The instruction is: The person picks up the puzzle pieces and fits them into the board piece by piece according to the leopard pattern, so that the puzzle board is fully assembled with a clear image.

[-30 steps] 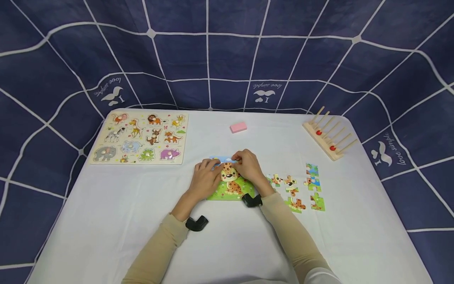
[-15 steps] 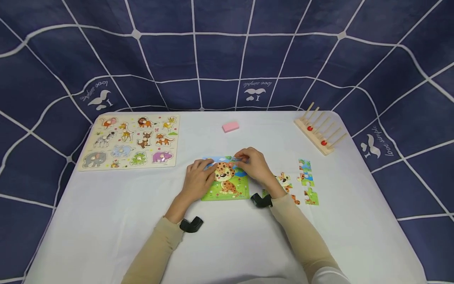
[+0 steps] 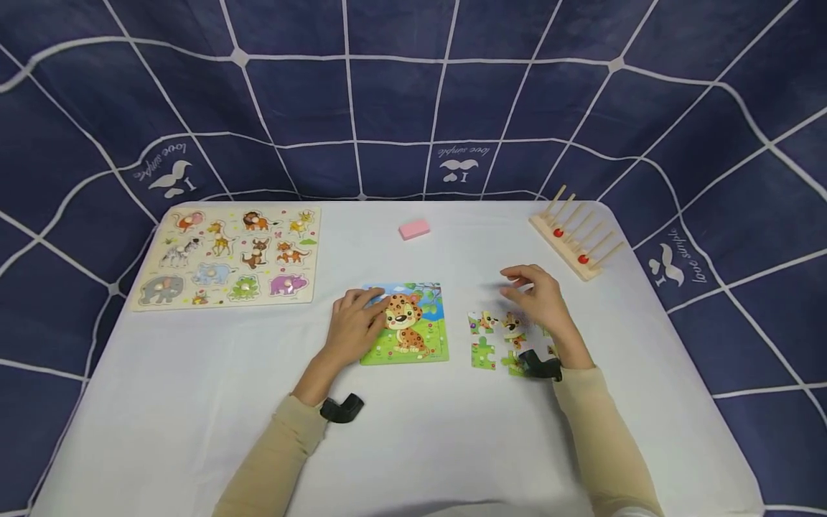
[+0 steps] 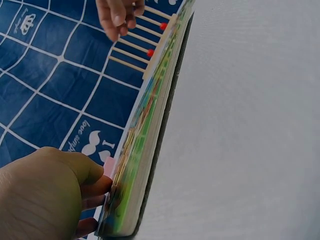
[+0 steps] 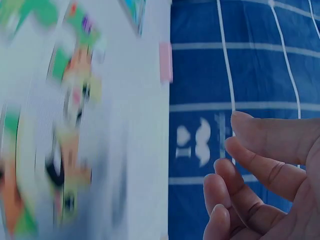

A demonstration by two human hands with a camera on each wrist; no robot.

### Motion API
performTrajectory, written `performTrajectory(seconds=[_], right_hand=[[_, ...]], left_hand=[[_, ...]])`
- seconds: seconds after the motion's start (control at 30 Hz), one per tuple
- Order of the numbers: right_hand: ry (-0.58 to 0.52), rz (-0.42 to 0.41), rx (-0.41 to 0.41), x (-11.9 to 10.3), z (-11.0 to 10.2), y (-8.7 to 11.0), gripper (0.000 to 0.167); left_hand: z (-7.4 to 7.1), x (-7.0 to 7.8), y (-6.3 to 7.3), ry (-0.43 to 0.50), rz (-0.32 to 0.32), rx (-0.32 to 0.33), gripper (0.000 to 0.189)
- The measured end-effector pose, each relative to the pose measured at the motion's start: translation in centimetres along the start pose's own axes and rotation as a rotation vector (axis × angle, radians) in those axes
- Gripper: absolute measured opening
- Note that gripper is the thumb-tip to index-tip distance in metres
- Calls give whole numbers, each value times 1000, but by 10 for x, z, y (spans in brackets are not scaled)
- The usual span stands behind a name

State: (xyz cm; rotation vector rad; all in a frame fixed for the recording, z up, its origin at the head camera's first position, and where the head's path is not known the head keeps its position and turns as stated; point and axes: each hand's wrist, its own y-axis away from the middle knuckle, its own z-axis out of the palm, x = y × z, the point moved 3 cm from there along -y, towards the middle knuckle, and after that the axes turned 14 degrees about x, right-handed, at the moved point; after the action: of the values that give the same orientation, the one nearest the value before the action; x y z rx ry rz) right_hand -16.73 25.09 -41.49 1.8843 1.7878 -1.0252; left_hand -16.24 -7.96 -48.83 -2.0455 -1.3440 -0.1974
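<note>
A square jigsaw puzzle board shows a spotted leopard cub on green grass under a blue sky. My left hand rests on its left side, fingers reaching over the upper left part of the picture. From the left wrist view, the fingertips of that hand lie at the board's edge. My right hand is off to the right of the board, above loose jigsaw pieces. Its fingers are loosely bent, and nothing shows between thumb and fingertips in the right wrist view. The right forearm and wrist camera cover some of the pieces.
At the back left lies a wooden peg puzzle with animal shapes. A pink block sits at the back middle. A wooden rack with upright pegs and two red beads stands back right. A blue checked cloth hangs behind the table.
My right hand has left the board's upper right, where its fingers were pinched, and moved right over the loose pieces. My left hand stays on the board. The head view has shifted slightly.
</note>
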Motion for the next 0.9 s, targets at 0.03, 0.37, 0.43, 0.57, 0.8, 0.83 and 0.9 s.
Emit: performTrajectory(seconds=[0.03,0.37,0.43,0.57,0.8,0.83,0.9], right_hand=[[8,17,9,5,-5,0,34],[39,145,89,47,-51,-2,39],[45,168,96,53,-55,-1,40],[53,202,98,63,-60,0,42],[51,238,89,80,-61,2,47],[49,242,88,82,-61,2,47],[46,246,81,85,-61,2,47]], left_hand=[[0,0,0,1,1,-1,36],[-1,1,-1,2,-1,-3,35],[-1,0,-1,-2,0,-7,35],[-1,1,-1,-1,1,-7,35],[0,1,0,-2,-5,-12,35],[0,1,0,-3,-6,-13,35],[0,1,1,-6,-7,-14,36]])
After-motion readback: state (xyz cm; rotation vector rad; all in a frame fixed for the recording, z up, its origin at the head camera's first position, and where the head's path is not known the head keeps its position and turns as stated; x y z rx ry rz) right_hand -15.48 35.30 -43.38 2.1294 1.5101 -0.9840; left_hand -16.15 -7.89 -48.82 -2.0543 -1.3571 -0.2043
